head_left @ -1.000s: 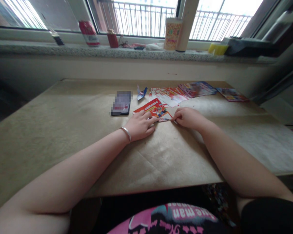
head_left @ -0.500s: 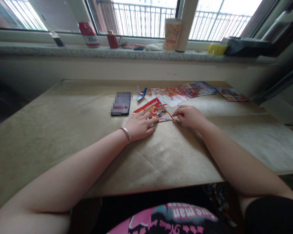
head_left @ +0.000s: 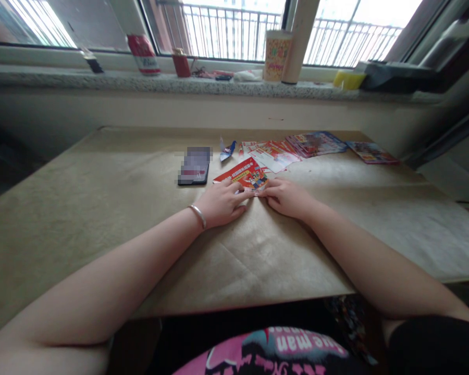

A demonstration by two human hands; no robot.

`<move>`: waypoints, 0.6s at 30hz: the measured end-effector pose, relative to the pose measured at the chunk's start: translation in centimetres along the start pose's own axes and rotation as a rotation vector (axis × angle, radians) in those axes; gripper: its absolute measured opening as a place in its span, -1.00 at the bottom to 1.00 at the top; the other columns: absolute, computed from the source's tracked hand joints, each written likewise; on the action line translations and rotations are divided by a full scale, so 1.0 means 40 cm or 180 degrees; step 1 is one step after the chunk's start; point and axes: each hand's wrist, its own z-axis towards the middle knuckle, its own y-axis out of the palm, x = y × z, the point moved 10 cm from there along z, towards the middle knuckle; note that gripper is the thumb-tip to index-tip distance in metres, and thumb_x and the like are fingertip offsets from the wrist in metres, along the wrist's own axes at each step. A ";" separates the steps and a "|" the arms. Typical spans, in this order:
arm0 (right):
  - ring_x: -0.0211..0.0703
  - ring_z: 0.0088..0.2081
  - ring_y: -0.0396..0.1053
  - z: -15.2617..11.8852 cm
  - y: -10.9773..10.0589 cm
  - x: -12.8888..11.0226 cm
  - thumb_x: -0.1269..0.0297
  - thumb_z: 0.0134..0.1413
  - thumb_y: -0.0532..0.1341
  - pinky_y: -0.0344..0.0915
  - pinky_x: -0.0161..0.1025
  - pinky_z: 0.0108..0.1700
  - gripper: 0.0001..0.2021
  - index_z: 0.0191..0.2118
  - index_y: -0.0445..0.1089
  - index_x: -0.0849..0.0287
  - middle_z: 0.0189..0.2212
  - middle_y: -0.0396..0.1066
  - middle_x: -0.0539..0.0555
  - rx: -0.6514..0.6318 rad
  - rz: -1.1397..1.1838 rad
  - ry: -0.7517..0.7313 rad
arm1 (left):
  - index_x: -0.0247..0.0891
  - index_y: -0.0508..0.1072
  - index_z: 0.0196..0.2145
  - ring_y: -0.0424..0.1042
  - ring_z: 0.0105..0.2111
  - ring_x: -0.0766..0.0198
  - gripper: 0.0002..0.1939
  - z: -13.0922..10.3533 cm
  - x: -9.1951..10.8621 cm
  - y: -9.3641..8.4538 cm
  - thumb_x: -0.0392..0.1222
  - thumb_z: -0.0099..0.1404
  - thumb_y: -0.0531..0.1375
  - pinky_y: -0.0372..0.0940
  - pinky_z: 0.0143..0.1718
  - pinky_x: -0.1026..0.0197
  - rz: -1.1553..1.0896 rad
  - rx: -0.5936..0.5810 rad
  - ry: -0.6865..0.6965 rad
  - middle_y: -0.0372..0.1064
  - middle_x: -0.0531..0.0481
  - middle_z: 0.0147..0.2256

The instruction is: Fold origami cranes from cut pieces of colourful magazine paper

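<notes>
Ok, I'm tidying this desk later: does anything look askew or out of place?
Only mildly. The leaflets lie fanned at mixed angles, a small folded paper piece sits loose beside the phone, and a red can leans on the windowsill. No spill shows.

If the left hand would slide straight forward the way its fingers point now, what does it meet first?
Probably the red leaflet: the left hand points forward and to the right, its fingertips already at that leaflet's near edge, beside the right hand. The phone lies off that line.

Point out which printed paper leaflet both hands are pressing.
The red leaflet nearest the person, beside the black phone; the other leaflets lie untouched farther back.
</notes>
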 end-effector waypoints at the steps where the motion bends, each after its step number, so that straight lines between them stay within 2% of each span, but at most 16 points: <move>1: -0.10 -0.14 0.40 0.001 0.001 -0.002 0.49 0.11 0.10 0.31 -0.16 -0.02 -0.68 -0.11 0.55 0.16 -0.19 0.50 0.15 -0.0005 -0.0019 0.0007 | -0.09 0.31 0.19 0.34 -0.06 0.02 -0.55 -0.001 0.001 -0.001 -0.01 0.39 0.04 0.26 -0.06 0.02 0.0021 0.0012 0.0015 0.37 -0.16 -0.03; 5: -0.10 -0.17 0.39 0.006 0.003 -0.011 0.48 0.12 0.09 0.30 -0.18 -0.04 -0.70 -0.16 0.55 0.20 -0.23 0.48 0.15 -0.0046 -0.0150 0.0038 | -0.08 0.34 0.17 0.35 -0.08 0.01 -0.57 -0.002 0.005 -0.004 -0.02 0.40 0.03 0.27 -0.10 0.02 0.0105 0.0034 0.0059 0.38 -0.17 -0.05; 12: -0.08 -0.15 0.38 0.007 0.007 -0.013 0.41 0.17 0.08 0.27 -0.20 -0.07 -0.71 -0.13 0.53 0.16 -0.19 0.47 0.13 -0.0130 -0.0364 0.0062 | -0.04 0.31 0.19 0.35 -0.05 0.00 -0.56 -0.006 0.011 -0.003 -0.02 0.40 0.02 0.27 -0.08 0.01 0.0188 -0.0052 0.0152 0.36 -0.18 -0.02; 18: -0.08 -0.16 0.37 0.007 0.006 -0.019 0.40 0.17 0.08 0.25 -0.19 -0.10 -0.70 -0.09 0.52 0.14 -0.16 0.46 0.15 -0.0185 -0.0456 0.0078 | 0.00 0.33 0.17 0.33 -0.02 0.03 -0.58 -0.006 -0.001 0.003 -0.01 0.40 0.03 0.25 -0.02 0.00 0.0008 0.0020 -0.0037 0.33 -0.15 -0.01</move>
